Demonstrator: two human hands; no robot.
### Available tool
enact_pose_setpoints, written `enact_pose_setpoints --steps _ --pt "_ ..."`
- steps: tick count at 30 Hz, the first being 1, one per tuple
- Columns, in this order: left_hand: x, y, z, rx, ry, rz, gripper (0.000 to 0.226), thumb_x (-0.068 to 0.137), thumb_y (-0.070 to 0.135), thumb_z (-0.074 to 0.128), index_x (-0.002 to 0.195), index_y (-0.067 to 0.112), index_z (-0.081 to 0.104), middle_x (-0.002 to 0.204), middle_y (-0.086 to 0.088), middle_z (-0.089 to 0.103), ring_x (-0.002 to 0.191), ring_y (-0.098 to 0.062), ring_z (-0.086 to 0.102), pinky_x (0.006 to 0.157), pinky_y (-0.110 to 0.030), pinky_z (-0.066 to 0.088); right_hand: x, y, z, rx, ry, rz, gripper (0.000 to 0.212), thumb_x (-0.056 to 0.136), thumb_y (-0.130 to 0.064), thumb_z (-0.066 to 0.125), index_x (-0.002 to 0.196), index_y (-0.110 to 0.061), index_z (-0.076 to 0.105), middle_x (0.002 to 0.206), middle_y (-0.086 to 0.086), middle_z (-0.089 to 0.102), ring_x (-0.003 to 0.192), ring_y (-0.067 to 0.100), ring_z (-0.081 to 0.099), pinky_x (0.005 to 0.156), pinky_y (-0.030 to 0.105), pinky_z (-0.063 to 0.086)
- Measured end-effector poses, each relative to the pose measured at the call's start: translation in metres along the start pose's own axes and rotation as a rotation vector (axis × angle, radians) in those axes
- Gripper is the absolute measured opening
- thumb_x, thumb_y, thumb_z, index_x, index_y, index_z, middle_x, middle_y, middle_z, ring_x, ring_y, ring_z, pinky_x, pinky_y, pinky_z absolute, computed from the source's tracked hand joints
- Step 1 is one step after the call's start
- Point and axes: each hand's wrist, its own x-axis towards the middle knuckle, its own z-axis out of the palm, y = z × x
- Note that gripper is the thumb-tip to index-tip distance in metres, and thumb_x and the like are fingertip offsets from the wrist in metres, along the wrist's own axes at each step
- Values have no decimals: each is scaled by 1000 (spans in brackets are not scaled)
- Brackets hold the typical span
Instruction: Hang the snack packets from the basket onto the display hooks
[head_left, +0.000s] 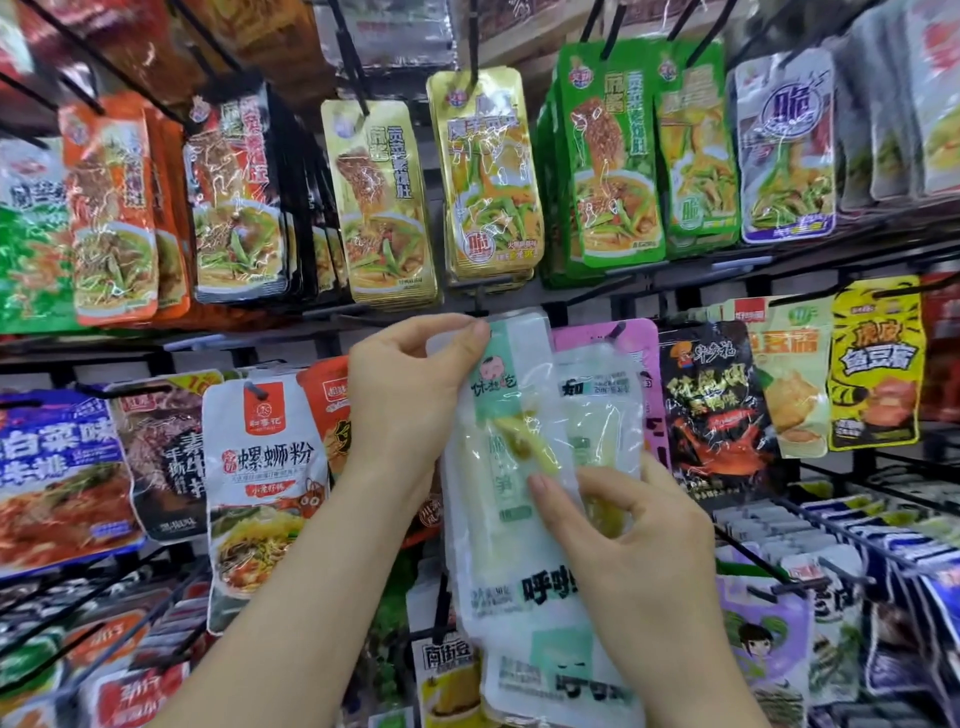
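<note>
Shop aisle, black display hooks (473, 41) crowded with hanging bags (613, 156) | left hand (410, 400) pinches top corner of clear snack packet (493, 545) | right hand (634, 535) grips its middle, thumb on front | clear snack packet upright before middle row

Left hand (410, 395) pinches pale packet (506, 551) (top corner, seemingly).

L hand (400, 395) | R hand (639, 525) | both bare | forearms (291, 597) bare to frame edge | nails (537, 486) short, natural, rounded

Held pkt (498, 519) before hung pkts (265, 467).
</note>
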Motion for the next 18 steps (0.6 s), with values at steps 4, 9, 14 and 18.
enact_pose_setpoints --steps 4,9,14,18 --pt "6 1 1 55 -43 -24 1 82 19 75 83 18 75 80 2 75 78 -15 72 72 -35 60 -1 1 4 37 31 19 36 80 -40 71 48 -30 58 71 -8 46 75 -8 49 63 3 34" --pt "16 3 -2 -4 -146 -178 8 87 9 66 85 10 74 77 -3 74 72 -17 69 73 -33 57 -2 3 5 20 31 24 39 80 -41 70 48 -24 57 70 -5 44 82 -18 45 62 0 31" --pt "19 -12 -7 415 -54 132 9 87 21 69 89 28 74 86 14 71 90 -6 67 86 -34 55 -7 4 3 -49 85 -31 18 81 -44 62 64 -48 58 81 -11 57 88 -24 45 73 -8 29" --pt "16 -21 0 684 -41 392 27 91 5 59 112 17 70 104 6 66 98 -9 60 88 -19 45 -11 8 -17 -121 216 -140 9 81 -32 68 81 -40 67 85 -19 48 84 -13 51 68 -2 39"
